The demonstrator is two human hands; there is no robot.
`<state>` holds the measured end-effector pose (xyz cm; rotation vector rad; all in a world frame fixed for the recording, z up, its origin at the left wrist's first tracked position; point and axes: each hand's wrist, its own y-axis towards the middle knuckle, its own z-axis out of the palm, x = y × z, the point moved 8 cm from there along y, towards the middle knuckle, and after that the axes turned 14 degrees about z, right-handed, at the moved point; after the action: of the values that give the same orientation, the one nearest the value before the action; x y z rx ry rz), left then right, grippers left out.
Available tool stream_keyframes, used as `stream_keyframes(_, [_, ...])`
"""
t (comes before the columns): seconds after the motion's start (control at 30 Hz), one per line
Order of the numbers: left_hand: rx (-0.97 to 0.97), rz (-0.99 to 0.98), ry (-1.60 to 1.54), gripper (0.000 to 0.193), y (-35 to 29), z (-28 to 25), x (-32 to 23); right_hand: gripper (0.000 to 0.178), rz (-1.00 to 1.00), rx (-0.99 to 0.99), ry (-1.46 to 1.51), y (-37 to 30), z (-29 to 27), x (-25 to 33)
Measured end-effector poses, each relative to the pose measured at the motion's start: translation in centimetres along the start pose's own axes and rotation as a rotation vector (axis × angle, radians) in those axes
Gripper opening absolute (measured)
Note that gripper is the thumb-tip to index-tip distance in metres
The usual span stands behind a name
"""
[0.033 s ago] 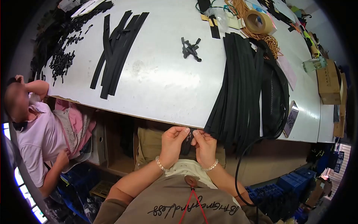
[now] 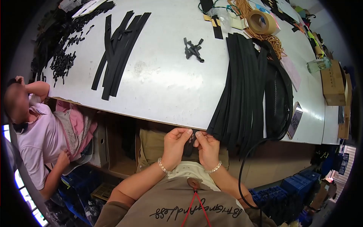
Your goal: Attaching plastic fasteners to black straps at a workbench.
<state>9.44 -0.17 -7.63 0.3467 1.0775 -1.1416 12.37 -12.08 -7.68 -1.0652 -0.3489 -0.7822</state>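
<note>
Ideally, the left grip [image 2: 174, 145] and right grip [image 2: 208, 148], both pinching the narrow black fabric-like strip [image 2: 188, 150] between them at the near edge of the glossy white bench [image 2: 162, 79], press level and close so the strip lies flat.

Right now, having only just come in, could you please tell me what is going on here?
A person's left hand and right hand are pinching a black strip between them, at the near edge of the white table. A thick bundle of black strips lies just to the right, and a small cluster of black pieces sits farther back. More loose strips lie toward the left, where a co-worker in a pale pink top is beside the table.
</note>
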Motion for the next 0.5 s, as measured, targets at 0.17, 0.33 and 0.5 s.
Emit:
stream_keyframes(0.17, [0.047, -0.088, 0.022, 0.008, 0.0, -0.2, 0.0, 0.007, 0.062, 0.066, -0.033, 0.1, -0.3, -0.5])
stream_keyframes(0.33, [0.139, 0.079, 0.208, 0.007, -1.7, -0.2, -2.9, 0.006, -0.106, 0.162, -0.211, -2.4, 1.1, 1.6])
stream_keyframes(0.5, [0.325, 0.416, 0.22, 0.01, -2.7, 1.7, -6.7, 0.009, -0.377, 0.267, -0.274, -4.9, 2.6, 3.6])
